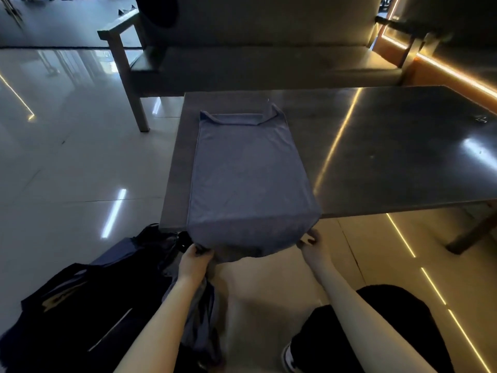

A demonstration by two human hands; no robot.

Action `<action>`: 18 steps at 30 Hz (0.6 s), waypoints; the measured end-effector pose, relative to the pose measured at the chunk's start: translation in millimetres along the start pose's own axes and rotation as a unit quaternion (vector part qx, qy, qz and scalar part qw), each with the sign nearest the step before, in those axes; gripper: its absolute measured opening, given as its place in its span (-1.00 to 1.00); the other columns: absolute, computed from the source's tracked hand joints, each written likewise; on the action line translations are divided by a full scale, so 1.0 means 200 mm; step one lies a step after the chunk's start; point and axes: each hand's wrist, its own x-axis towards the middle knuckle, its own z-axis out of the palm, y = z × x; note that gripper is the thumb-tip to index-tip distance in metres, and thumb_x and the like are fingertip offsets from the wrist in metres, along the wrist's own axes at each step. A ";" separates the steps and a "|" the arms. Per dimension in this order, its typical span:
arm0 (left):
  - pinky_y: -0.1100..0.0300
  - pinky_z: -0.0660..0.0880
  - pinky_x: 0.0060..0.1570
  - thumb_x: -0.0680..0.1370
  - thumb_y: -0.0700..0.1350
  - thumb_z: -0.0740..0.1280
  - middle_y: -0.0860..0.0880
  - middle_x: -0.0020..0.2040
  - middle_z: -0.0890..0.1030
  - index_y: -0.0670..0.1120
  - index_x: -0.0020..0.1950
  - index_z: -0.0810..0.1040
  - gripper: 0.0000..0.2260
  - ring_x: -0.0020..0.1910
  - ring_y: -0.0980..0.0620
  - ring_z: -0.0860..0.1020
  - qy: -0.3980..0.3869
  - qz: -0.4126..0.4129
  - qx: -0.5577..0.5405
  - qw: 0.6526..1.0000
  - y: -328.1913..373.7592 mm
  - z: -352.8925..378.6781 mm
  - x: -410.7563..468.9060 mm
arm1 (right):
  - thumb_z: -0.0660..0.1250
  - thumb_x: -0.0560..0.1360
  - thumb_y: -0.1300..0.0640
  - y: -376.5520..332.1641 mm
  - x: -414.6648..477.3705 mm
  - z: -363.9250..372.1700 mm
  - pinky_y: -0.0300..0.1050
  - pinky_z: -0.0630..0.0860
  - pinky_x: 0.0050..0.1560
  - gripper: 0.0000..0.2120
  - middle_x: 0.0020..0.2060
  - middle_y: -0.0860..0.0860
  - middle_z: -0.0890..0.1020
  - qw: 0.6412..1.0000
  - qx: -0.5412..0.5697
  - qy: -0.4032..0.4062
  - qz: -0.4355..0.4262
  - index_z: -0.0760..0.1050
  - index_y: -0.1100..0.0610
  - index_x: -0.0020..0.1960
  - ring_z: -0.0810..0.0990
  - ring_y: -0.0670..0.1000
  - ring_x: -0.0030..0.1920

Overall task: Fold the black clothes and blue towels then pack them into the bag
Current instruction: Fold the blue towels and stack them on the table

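Head view: bag (80, 305) beside table (376, 157), bench (269, 63) beyond towel (247, 179).

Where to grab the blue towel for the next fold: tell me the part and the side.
Take the blue towel by its two near corners, coming from the near edge of the table. That end hangs off the edge, so both faces are free to pinch; the rest lies flat on the top. The left grip and right grip pinch there now.

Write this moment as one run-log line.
step: folding blue towel | towel: flat on table, near end overhanging | left hand: pinches near-left corner | right hand: pinches near-right corner | bag: on floor, left
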 end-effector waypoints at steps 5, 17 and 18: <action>0.11 0.39 -0.19 0.30 0.00 0.39 -0.14 -0.28 0.61 -0.18 -0.28 0.58 -0.77 -0.17 -0.01 0.52 -0.030 0.001 0.116 0.993 -0.07 0.03 -0.05 | 0.23 0.53 0.32 0.11 0.05 0.02 -0.33 0.31 -0.30 -0.71 -0.33 -0.02 0.48 0.995 -0.095 -0.034 -0.023 0.39 0.03 -0.29 0.46 0.05 -0.18; 0.10 0.42 -0.12 0.57 -0.11 0.28 -0.21 -0.04 0.62 -0.22 -0.06 0.61 -0.80 0.00 -0.19 0.57 -0.025 -0.058 0.225 0.972 -0.07 -0.02 -0.30 | 0.23 0.52 0.22 0.29 -0.22 0.00 -0.03 0.35 -0.15 -0.79 -0.09 0.21 0.64 0.983 -0.170 -0.062 0.023 0.57 0.34 -0.03 0.56 0.22 -0.01; 0.10 0.42 -0.11 0.58 -0.10 0.27 -0.18 -0.05 0.61 -0.21 -0.02 0.60 -0.80 0.00 -0.16 0.56 -0.019 -0.063 0.225 0.972 -0.06 -0.04 -0.32 | 0.24 0.52 0.19 0.27 -0.24 0.00 -0.01 0.43 -0.09 -0.80 -0.09 0.17 0.63 0.986 -0.154 -0.053 0.035 0.57 0.30 -0.03 0.57 0.20 -0.01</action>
